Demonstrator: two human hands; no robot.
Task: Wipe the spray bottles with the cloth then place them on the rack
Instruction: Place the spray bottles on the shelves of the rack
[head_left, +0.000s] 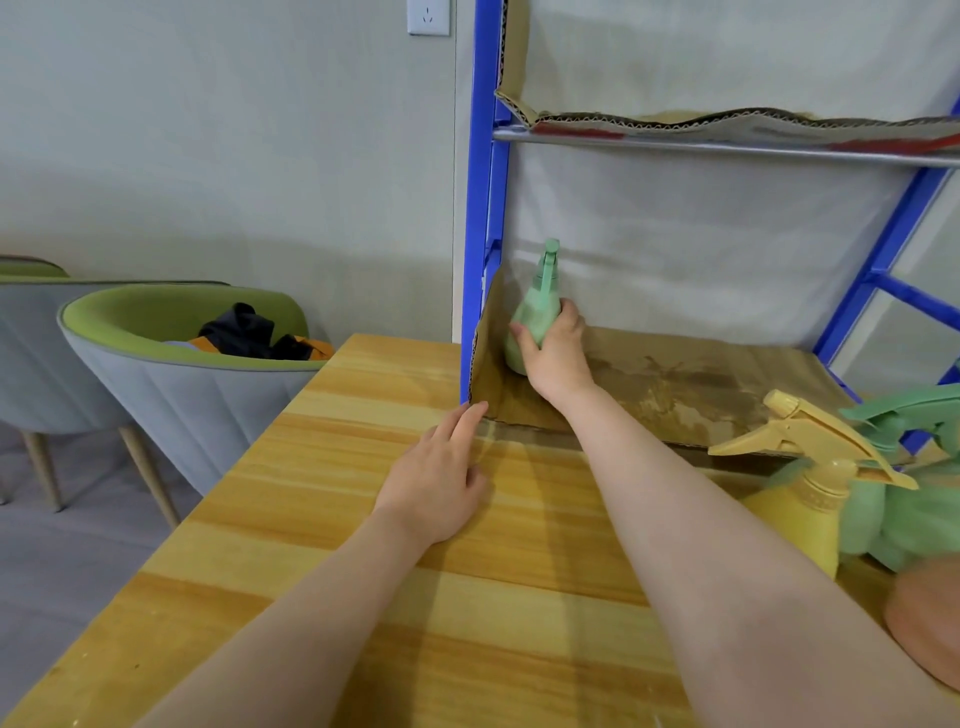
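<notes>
Green bottle on the rack, frame centre.
My right grip holds the green spray bottle; my left grip rests wide on the tabletop.

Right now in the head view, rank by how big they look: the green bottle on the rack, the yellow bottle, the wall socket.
1. yellow bottle, though it sits much nearer the camera, so its true size against the green one is unsure
2. green bottle, held by the right hand
3. wall socket
</notes>
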